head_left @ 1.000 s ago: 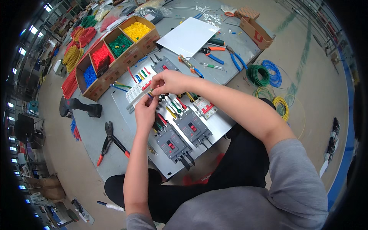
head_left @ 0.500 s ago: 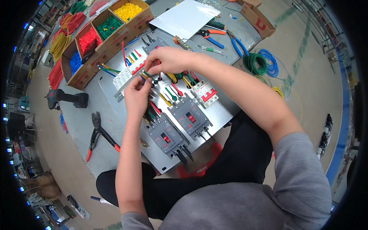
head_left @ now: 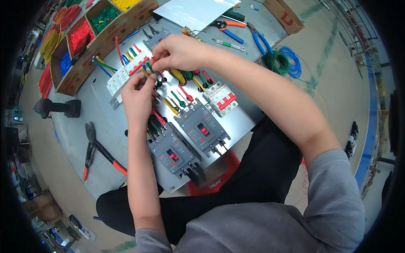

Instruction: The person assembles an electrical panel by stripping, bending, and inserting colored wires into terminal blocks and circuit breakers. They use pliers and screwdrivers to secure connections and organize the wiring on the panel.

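Note:
My left hand (head_left: 138,98) and my right hand (head_left: 179,54) meet over a metal mounting plate (head_left: 171,184). Thumb and fingers of each are pinched on thin insulated wires beside a white breaker row with red switches (head_left: 136,66). A green wire (head_left: 150,67) runs at my right fingertips, and a yellow wire (head_left: 144,72) stands by my left fingertips. Their exact grip is partly hidden. Closer to me are two grey moulded-case breakers (head_left: 201,126) (head_left: 174,155) with red toggles. To the right sits a smaller white breaker (head_left: 221,99). Several coloured wires rise through holes between them.
Left of the plate lie crimping pliers (head_left: 99,145) and a cordless drill (head_left: 57,108). A cardboard box (head_left: 78,78) with coloured caps stands at upper left. A white sheet (head_left: 196,14), wire strippers (head_left: 232,31), blue-handled pliers (head_left: 260,39) and wire coils (head_left: 276,62) are at the far side.
The view has shifted, so the plate and bench appear farther left. Both hands stay close together at the wires beside the white breaker row, fingers still pinched.

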Motion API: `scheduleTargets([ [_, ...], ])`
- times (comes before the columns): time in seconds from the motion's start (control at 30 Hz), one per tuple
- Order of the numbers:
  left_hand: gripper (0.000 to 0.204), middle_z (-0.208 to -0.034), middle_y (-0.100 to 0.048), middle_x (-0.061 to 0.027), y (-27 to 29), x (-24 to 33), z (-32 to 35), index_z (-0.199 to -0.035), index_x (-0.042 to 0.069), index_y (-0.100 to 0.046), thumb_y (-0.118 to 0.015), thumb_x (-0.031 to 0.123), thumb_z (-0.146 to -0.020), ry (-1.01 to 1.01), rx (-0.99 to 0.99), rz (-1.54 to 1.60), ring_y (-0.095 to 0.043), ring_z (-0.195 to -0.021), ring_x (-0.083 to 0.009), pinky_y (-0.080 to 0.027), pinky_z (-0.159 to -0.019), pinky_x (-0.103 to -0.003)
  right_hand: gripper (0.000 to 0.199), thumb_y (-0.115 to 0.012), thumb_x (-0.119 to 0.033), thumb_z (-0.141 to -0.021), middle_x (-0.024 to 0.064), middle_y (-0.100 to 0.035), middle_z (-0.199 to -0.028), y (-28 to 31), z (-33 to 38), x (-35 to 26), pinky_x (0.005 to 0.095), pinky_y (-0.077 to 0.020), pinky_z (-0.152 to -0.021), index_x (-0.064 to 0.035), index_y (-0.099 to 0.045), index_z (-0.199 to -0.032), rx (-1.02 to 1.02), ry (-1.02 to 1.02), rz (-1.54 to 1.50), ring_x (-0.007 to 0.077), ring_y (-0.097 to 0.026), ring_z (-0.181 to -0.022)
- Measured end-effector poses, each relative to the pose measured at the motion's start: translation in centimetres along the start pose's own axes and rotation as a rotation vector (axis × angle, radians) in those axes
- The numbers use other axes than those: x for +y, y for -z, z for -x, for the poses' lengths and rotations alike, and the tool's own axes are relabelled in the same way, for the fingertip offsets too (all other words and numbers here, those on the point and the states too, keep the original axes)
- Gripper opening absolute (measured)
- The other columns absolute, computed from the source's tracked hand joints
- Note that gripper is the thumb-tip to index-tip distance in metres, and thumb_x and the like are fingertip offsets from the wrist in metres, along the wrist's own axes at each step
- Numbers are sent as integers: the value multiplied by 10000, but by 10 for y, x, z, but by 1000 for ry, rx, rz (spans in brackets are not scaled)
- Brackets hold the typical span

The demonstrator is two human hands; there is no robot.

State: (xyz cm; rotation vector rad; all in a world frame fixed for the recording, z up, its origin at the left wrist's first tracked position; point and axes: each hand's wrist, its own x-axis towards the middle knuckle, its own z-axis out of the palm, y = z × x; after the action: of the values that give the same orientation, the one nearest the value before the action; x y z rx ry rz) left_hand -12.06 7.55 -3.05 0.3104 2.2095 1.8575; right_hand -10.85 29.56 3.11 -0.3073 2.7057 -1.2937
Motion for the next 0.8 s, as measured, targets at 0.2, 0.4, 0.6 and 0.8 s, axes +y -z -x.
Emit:
scheduleTargets([
  [0.2,214,-794,-716,-6,3,0,5,-1116,-7,-796,-806,178,-1009,-30,37,22,-665,-655,-81,-476,-574,-245,276,-807,-271,-1005,107,-801,-900,-5,-7,1,354,-558,-770,0,-783,-1051,-9,90,-9,188,-725,-809],
  [0.4,209,-831,-733,-21,2,2,5,-1141,-1,-789,-815,164,-1017,-38,53,29,-680,-670,-90,-486,-581,-238,352,-814,-368,-990,104,-795,-896,0,-7,2,368,-555,-762,-25,-804,-1071,-26,93,48,218,-720,-807],
  [0.6,194,-889,-766,-49,17,9,-2,-1140,-50,-770,-786,101,-1019,-39,-120,60,-761,-785,-138,-574,-692,-263,363,-799,-368,-1005,102,-760,-869,-4,-4,7,370,-528,-734,-24,-796,-1122,15,180,31,217,-681,-780],
  [0.8,185,-948,-787,-56,27,10,3,-1147,-54,-765,-787,71,-1012,-50,-59,-70,-749,-803,-122,-581,-741,-268,382,-791,-395,-1004,111,-766,-936,-4,-5,-1,391,-540,-763,-36,-786,-1133,-19,158,36,240,-697,-837],
])
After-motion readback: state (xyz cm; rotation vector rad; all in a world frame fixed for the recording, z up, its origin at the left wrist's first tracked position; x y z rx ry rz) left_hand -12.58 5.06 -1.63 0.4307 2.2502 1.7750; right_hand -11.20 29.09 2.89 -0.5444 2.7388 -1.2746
